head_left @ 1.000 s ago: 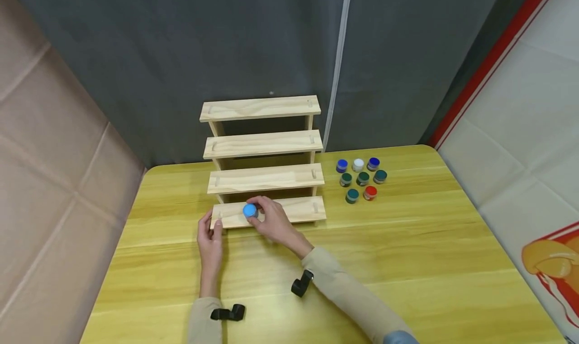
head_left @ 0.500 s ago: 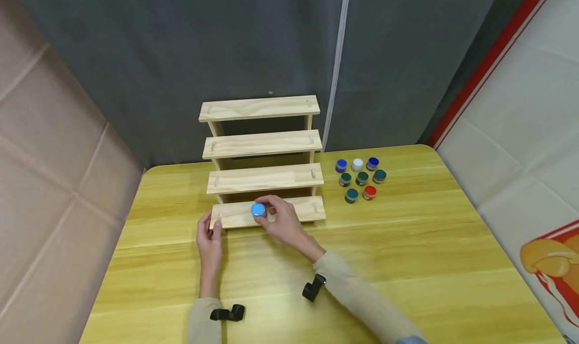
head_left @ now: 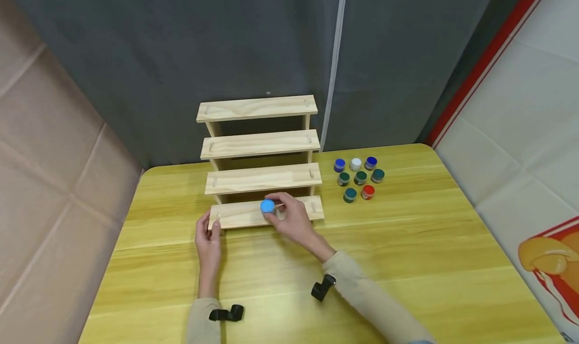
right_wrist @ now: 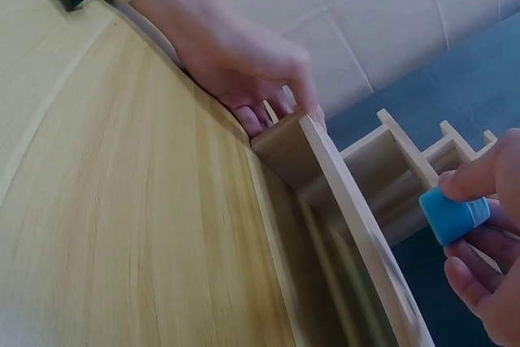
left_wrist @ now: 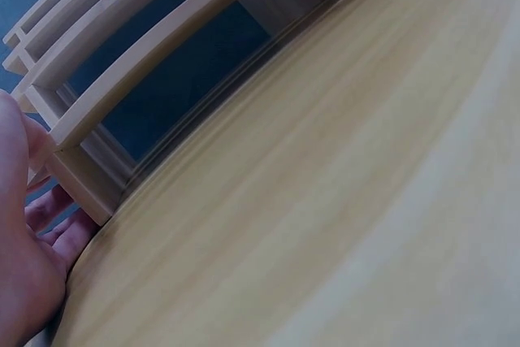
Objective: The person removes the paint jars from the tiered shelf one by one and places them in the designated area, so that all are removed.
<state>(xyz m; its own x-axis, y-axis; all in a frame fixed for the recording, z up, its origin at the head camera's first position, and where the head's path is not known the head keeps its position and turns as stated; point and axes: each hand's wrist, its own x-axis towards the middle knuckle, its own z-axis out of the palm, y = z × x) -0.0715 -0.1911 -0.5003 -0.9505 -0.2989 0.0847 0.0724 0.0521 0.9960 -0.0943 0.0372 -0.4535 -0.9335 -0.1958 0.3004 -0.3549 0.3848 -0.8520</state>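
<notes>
A four-step pale wooden display shelf (head_left: 262, 178) stands at the back of the table. My left hand (head_left: 208, 243) grips the left end of its lowest board, thumb on top; in the left wrist view, fingers (left_wrist: 69, 237) reach round the side support. Between thumb and fingers, my right hand (head_left: 296, 226) pinches a small paint jar with a light blue lid (head_left: 268, 206), over the middle of the lowest board. The right wrist view shows the jar (right_wrist: 451, 215) upright relative to the board, its lower part partly covered by fingers.
Right of the shelf, several similar jars stand in loose rows: blue, a white jar (head_left: 355, 164), dark green and a red jar (head_left: 368, 192). A dark grey curtain (head_left: 181, 57) hangs behind the wood-grain table (head_left: 407, 263). Padded panels flank both sides.
My right hand has moved right along the lowest board with the blue-lidded paint jar, from left of its middle to about the middle. The left hand keeps its grip.
</notes>
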